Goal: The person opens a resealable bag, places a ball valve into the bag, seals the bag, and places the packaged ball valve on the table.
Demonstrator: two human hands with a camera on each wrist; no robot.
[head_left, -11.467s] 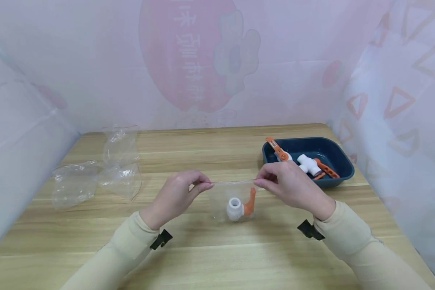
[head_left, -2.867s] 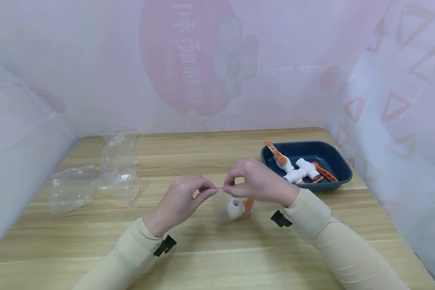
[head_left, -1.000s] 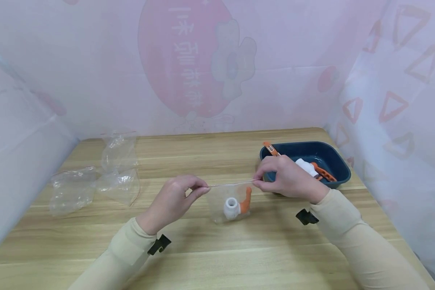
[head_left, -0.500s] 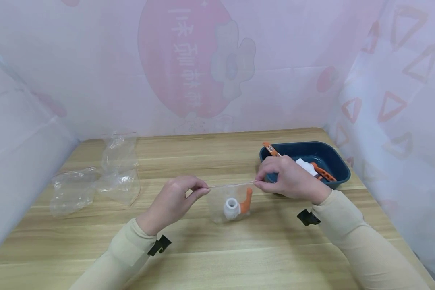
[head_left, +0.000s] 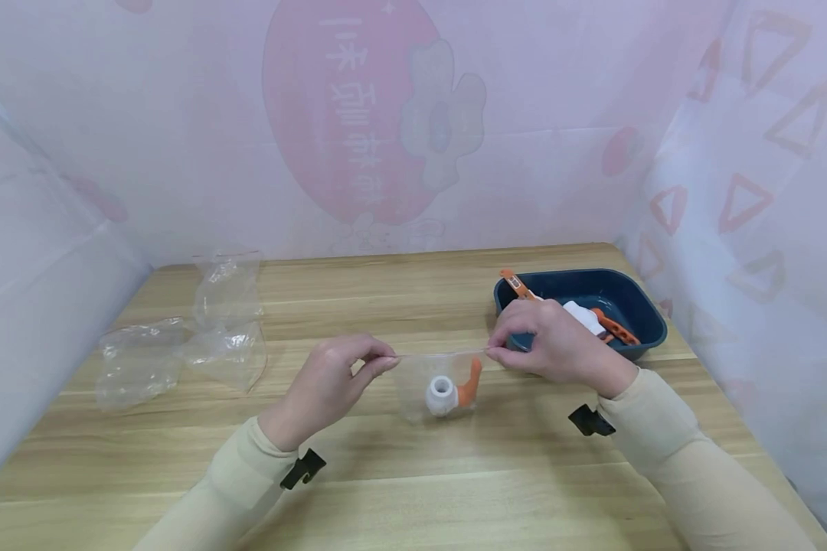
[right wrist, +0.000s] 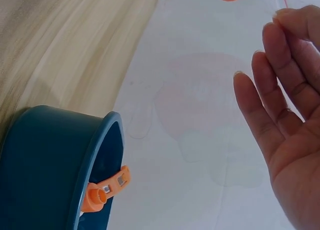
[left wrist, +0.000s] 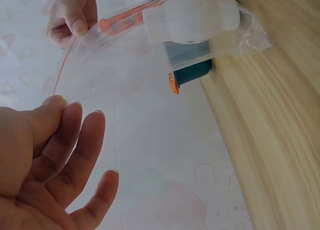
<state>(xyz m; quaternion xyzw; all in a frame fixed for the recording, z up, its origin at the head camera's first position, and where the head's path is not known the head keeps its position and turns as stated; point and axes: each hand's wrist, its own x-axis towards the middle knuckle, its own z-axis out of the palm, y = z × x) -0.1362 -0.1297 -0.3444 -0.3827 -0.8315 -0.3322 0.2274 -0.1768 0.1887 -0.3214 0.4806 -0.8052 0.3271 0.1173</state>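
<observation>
A clear zip-lock bag [head_left: 413,386] hangs upright between the two hands, its top edge stretched straight. Inside, at the bottom, lies a white ball valve [head_left: 442,396] with an orange lever handle [head_left: 470,383]. The left hand [head_left: 331,386] pinches the bag's left top corner between thumb and forefinger. At the opposite corner the right hand [head_left: 554,344] pinches the edge the same way. In the left wrist view the red zip line [left wrist: 64,64] runs from one hand to the other, and the white valve body [left wrist: 192,19] shows through the plastic.
A dark blue tub [head_left: 644,321] at the back right holds several white valves [head_left: 582,317] with orange handles, one handle [head_left: 517,283] jutting over the rim. Several clear bags [head_left: 141,360] lie flat on the wooden table [head_left: 358,497] at the left. Printed cloth walls enclose the table.
Since 2.9 s ago the right hand has slid from beside the left hand out to the bag's right corner. In the last half second it has shifted slightly right; the left hand is nearly still.
</observation>
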